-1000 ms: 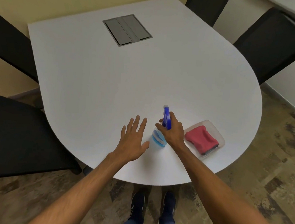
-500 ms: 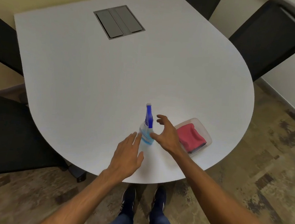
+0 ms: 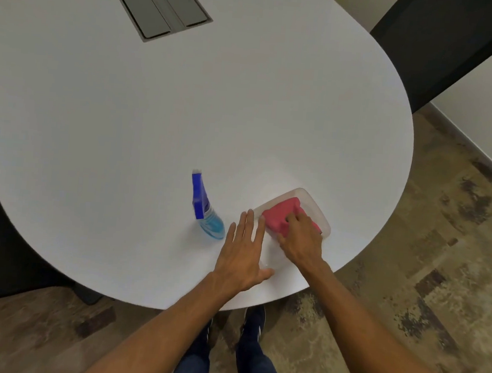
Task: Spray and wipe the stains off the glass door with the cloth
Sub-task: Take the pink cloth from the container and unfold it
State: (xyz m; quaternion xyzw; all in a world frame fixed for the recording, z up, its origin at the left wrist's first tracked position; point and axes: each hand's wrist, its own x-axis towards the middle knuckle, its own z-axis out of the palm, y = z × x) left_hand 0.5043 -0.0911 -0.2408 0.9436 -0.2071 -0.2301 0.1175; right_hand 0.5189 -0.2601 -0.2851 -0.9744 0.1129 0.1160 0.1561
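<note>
In clear rounded tray (image 3: 317,209), folded cloth (image 3: 280,215)

The right grip (image 3: 301,240) covers the near end of the cloth (image 3: 280,215) and much of the tray (image 3: 315,203); its thumb is out of sight. The left grip (image 3: 241,253) overlaps the tray's left rim. The bench (image 3: 186,108) runs off the left and top edges. The chair (image 3: 441,40) is cropped.

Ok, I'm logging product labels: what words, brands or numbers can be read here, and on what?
None can be read. The spray bottle shows no label from this angle; the pink cloth, its clear tray, the grey hatch and the white table bear no visible print.
</note>
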